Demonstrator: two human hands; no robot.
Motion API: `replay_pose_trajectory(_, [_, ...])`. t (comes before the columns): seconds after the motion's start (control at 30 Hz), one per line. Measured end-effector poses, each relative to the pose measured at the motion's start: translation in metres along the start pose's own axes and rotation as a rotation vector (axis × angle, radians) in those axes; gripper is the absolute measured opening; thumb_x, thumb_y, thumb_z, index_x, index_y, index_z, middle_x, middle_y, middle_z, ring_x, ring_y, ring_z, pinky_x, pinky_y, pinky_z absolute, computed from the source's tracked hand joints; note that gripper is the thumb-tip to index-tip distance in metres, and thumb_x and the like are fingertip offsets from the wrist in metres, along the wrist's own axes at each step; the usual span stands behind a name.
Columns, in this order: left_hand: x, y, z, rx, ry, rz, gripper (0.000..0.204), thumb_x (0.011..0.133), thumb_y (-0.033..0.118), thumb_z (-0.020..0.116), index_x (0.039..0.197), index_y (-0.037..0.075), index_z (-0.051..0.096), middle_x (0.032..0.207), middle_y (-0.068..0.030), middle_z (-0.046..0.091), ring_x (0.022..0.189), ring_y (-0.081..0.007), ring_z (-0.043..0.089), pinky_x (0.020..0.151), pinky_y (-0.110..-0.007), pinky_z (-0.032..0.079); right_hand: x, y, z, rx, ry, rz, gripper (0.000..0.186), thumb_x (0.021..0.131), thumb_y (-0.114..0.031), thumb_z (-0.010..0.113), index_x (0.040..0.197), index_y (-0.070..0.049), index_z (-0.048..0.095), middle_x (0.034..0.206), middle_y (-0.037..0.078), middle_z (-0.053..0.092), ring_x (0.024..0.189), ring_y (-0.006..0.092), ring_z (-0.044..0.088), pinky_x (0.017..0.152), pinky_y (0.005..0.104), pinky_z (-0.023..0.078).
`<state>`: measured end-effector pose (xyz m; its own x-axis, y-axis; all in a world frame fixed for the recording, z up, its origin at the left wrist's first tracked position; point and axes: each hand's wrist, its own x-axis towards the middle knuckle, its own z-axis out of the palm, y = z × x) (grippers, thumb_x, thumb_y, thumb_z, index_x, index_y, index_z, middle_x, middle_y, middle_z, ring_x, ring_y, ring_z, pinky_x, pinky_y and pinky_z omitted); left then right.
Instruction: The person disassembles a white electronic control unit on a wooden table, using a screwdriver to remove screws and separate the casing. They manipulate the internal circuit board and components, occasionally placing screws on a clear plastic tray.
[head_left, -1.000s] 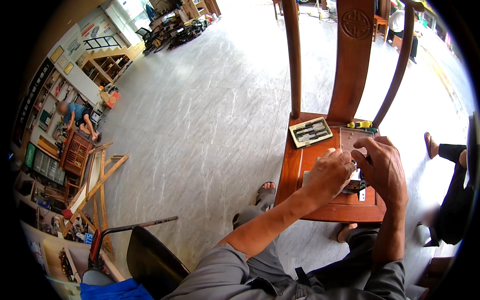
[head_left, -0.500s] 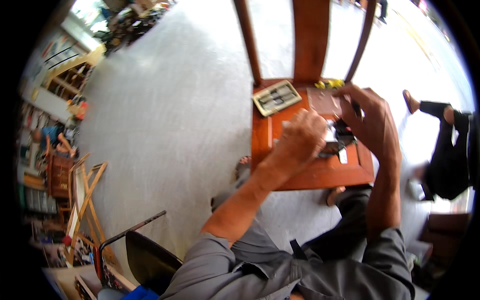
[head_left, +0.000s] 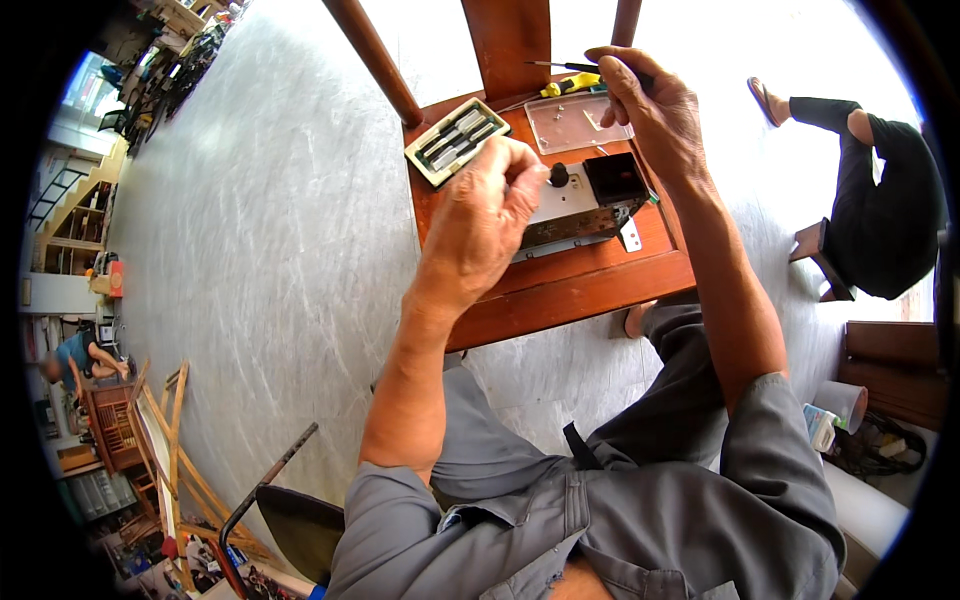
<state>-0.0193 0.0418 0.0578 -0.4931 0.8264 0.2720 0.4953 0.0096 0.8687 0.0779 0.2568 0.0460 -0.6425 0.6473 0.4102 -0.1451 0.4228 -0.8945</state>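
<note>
Chair seat (head_left: 590, 285) from my head view holds a small metal box (head_left: 585, 205), a case of tool bits (head_left: 457, 140) to its left and a clear lid (head_left: 580, 120) behind it. My left hand (head_left: 485, 215) is curled shut on the box and hides its left end. My right hand (head_left: 650, 100) has moved up off the box since before and pinches a thin screwdriver (head_left: 560, 66) pointing left. The box lies long side left to right.

A boxy metal device (head_left: 585, 205) (black knob on top) lies flat on the wooden chair seat (head_left: 590, 285).
</note>
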Motion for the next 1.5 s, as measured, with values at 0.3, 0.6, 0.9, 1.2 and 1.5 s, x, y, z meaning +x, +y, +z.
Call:
replay_pose_trajectory(0.3, [0.056,-0.025,-0.02,0.006,-0.099,-0.012,0.027,0.107,0.027,0.06,0.099,0.002,0.06,0.083,-0.0011,0.059,0.075,-0.0093,0.054,0.068,-0.028,0.048,0.006,0.012,-0.02,-0.029,0.046,0.032,0.037,0.102,-0.038,0.067,0.119,-0.005,0.075,0.092,0.007,0.075,0.072,0.0109,0.07,0.064,0.025,0.062])
replay_pose_trajectory(0.6, [0.134,-0.093,0.018,0.297,-0.399,0.036,0.025,0.102,0.023,0.066,0.099,-0.002,0.066,0.08,-0.0063,0.063,0.077,-0.0145,0.057,0.076,-0.033,0.05,0.011,0.022,-0.033,-0.094,0.066,0.074,0.037,0.101,-0.037,0.069,0.118,-0.005,0.075,0.095,0.008,0.076,0.078,0.0116,0.072,0.066,0.0262,0.063])
replay_pose_trajectory(0.9, [0.151,-0.124,0.039,0.307,-0.434,0.078,0.021,0.095,0.018,0.07,0.097,-0.003,0.07,0.087,-0.0195,0.07,0.079,-0.0301,0.068,0.074,-0.04,0.052,0.014,0.038,-0.036,-0.138,0.03,0.077,0.035,0.102,-0.035,0.068,0.118,-0.005,0.075,0.091,0.009,0.076,0.076,0.0129,0.073,0.064,0.0253,0.063])
replay_pose_trajectory(1.2, [0.146,-0.155,0.047,0.409,-0.384,0.241,0.019,0.097,0.017,0.069,0.097,-0.002,0.069,0.088,-0.0156,0.063,0.081,-0.03,0.063,0.077,-0.039,0.05,0.014,0.05,-0.043,-0.168,0.029,0.067,0.034,0.101,-0.036,0.069,0.119,-0.009,0.076,0.071,0.001,0.066,0.065,0.0064,0.064,0.062,0.0212,0.058])
replay_pose_trajectory(1.5, [0.146,-0.142,0.043,0.397,-0.334,0.267,0.016,0.096,0.015,0.07,0.099,-0.001,0.072,0.091,-0.014,0.067,0.084,-0.0279,0.067,0.078,-0.036,0.052,0.018,0.009,-0.03,-0.057,0.041,0.265,0.03,0.106,-0.025,0.063,0.11,0.003,0.074,0.08,0.0,0.066,0.067,0.0051,0.056,0.058,0.0218,0.048])
